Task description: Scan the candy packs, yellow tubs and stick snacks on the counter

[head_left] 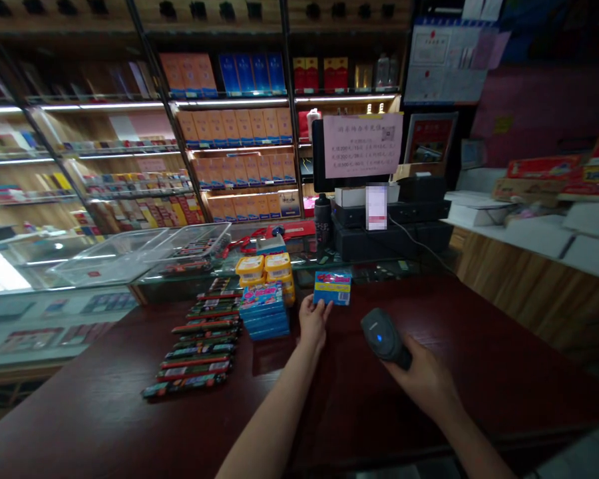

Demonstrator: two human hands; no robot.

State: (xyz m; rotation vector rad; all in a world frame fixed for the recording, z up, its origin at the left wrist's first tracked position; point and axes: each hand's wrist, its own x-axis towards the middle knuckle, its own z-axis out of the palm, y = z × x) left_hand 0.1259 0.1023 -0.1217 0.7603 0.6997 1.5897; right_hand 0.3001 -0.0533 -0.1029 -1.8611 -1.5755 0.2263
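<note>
My left hand [314, 319] pinches the lower left corner of a blue packet [332, 288] with pink lettering, a yellow band and a barcode at its lower right. In my right hand [426, 372] is a black barcode scanner [381, 334], gripped by its handle, a blue light glowing on top. The scanner's head points toward the packet, a short way apart from it. Left of my left hand stands a stack of similar blue packets [264, 313]. Yellow tubs [264, 266] with white labels are piled just behind that stack.
Long dark wrapped sticks [194, 346] lie in a row on the dark red tabletop [339, 412]. Clear plastic bins [190, 243] sit on the glass counter. A monitor with a pink notice [362, 146] and a black cash drawer [389, 241] stand behind. Boxed goods fill the shelves.
</note>
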